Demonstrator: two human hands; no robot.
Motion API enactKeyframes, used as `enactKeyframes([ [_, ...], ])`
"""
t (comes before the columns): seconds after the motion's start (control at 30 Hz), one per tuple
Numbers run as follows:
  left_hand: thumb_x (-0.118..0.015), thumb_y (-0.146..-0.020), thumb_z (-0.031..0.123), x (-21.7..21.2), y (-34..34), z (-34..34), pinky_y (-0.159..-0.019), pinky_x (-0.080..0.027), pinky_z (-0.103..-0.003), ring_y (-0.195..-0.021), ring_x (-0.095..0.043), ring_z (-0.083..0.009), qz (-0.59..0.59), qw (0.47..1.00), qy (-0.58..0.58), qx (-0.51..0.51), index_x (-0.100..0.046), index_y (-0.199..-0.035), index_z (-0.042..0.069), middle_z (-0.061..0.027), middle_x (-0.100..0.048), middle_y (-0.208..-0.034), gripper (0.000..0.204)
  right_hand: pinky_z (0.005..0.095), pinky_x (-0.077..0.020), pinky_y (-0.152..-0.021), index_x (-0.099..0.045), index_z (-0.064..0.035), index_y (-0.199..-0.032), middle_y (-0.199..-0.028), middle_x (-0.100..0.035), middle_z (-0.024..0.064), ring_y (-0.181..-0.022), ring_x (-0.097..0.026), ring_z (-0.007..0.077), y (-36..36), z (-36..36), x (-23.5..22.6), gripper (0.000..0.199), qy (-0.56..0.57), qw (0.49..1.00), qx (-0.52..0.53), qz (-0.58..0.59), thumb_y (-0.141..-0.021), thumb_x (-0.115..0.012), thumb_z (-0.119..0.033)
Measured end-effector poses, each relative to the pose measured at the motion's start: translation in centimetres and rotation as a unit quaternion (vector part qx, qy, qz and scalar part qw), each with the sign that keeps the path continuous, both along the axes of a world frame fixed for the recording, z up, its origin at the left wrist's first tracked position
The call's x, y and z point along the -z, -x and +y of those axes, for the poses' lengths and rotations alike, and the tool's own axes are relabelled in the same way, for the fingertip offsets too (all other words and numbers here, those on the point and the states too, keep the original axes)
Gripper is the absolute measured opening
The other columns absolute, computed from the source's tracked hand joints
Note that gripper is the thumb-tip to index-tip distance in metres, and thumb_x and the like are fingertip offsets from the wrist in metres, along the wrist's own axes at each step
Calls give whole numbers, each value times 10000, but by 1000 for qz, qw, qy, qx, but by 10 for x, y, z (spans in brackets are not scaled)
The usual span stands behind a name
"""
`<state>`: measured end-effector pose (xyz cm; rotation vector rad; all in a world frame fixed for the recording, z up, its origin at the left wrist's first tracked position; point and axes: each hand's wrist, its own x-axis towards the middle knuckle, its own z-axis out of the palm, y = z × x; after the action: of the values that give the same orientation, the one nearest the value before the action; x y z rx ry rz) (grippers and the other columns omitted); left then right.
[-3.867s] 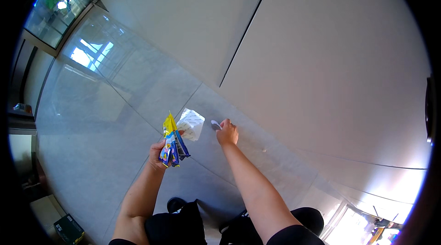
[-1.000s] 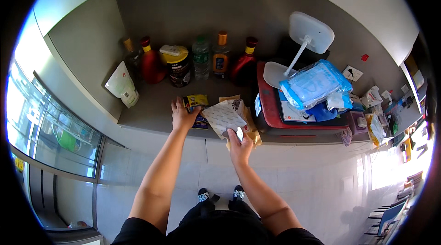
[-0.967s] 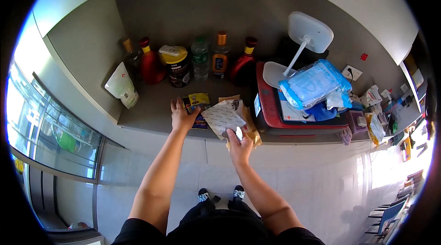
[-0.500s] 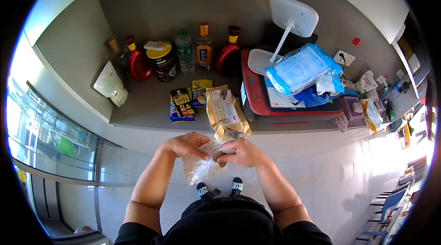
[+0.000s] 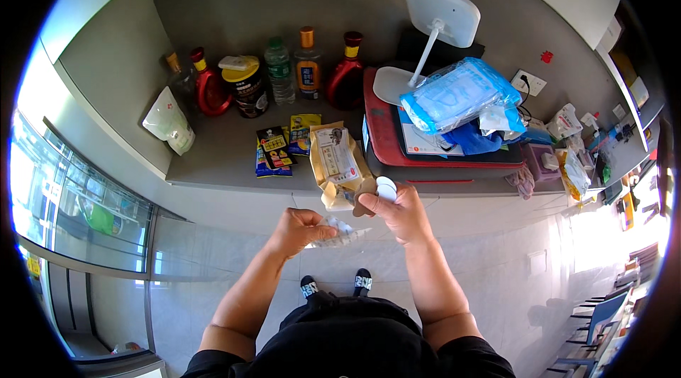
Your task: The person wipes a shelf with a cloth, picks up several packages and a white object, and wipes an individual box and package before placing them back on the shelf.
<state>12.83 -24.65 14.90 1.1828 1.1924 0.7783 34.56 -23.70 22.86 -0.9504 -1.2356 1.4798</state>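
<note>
My left hand (image 5: pixel 294 231) is closed, pinching a silvery plastic packet (image 5: pixel 346 233) with small print below the shelf's front edge. In my right hand (image 5: pixel 406 216) are several flat round discs, brown ones (image 5: pixel 364 197) and white ones (image 5: pixel 386 187), fanned between thumb and fingers; the rest of the stack is hidden by the hand. Close by lies a brown kraft paper bag (image 5: pixel 339 158) with a pale label, its mouth toward me and overhanging the edge. Left of it are flat yellow, black and blue sachets (image 5: pixel 275 149).
Along the back stand red bottles (image 5: pixel 211 87), a black tub with yellow lid (image 5: pixel 246 87), a green-labelled water bottle (image 5: pixel 279 73) and an amber-capped bottle (image 5: pixel 308 66). To the right, a red-and-black case (image 5: pixel 376 130) bears a white stand (image 5: pixel 429 45) and blue plastic package (image 5: pixel 461 98).
My hands have separated. The right, with the discs, moved up and right toward the kraft bag; the left keeps the packet, now tilted and more foreshortened.
</note>
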Motion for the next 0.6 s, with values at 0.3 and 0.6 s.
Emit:
enactKeyframes([
  [0.3,-813,-709,102,-37,-13,-18,-643,-458,-242,-708,-578,-76,76,979,-183,-44,-696,-776,12,-32,-677,-762,163,248,-510,-672,-654,18,-976,-815,-673,39,-751,-639,116,0,-11,-5,178,-37,996,20,-74,-832,-694,-79],
  [0.6,-817,-708,133,-31,-19,-17,-640,-465,-255,-694,-576,-82,60,979,-188,-41,-696,-765,8,-40,-676,-767,183,241,-465,-620,-689,-11,-959,-775,-693,43,-706,-605,75,8,-22,-7,226,-80,984,43,-154,-832,-711,-197],
])
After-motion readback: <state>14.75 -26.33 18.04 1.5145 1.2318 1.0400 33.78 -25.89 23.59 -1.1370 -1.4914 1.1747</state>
